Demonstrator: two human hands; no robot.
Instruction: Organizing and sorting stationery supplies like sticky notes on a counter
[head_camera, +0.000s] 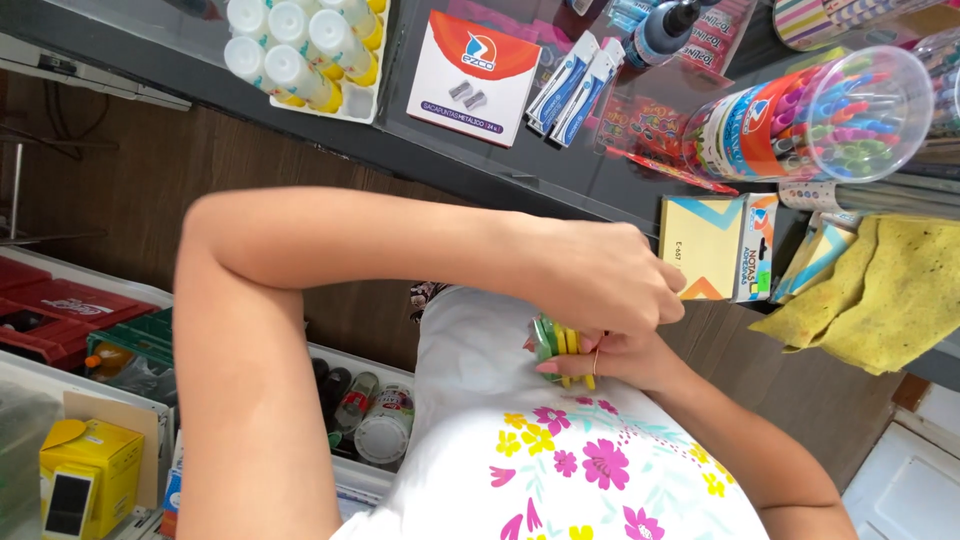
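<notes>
A small stack of green and yellow round pieces (556, 342) is pressed against my white flowered shirt (560, 460). My left hand (600, 275) reaches across from the left with the elbow bent out, and its fingers are curled over the top of the stack. My right hand (612, 362) comes up from the lower right and holds the stack from below, a thin ring on one finger. Most of the pieces are hidden between the two hands.
A dark glass counter (420, 150) runs along the top. It carries a white tray of glue bottles (300, 50), an orange-and-white box (472, 75), a clear tub of coloured pens (820, 115), note pads (715, 245) and a yellow cloth (880, 290). Crates with bottles (360, 410) and a yellow box (88, 475) sit below left.
</notes>
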